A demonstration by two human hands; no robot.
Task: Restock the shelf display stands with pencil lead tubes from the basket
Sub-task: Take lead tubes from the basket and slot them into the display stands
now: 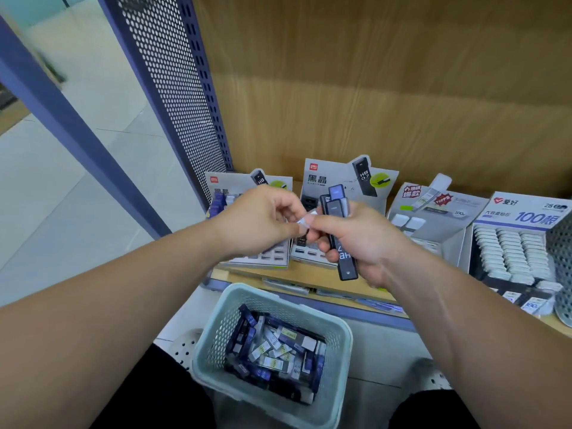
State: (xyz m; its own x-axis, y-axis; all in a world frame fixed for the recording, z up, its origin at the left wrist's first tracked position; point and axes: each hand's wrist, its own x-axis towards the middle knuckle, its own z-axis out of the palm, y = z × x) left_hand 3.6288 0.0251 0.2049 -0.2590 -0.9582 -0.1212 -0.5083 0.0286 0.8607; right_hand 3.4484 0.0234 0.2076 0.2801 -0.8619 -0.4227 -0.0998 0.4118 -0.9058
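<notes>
My right hand (356, 239) grips a bunch of dark pencil lead tubes (335, 209) upright over the shelf, one marked HB. My left hand (263, 221) pinches a small white-ended tube (307, 220) right beside that bunch, the two hands touching. Below them a pale green basket (339, 339) sits on my lap, holding several blue, black and white lead tubes (275, 348). Behind my hands stand two grey display stands: the left stand (235, 187) and the middle stand (334, 176), both partly hidden.
Further right stand a white-tube display stand (439, 218) and a full "100" display stand (520, 243). A perforated metal holder (561, 258) is at the far right. A perforated blue shelf upright (173, 88) rises on the left. The wooden shelf edge (309, 283) runs above the basket.
</notes>
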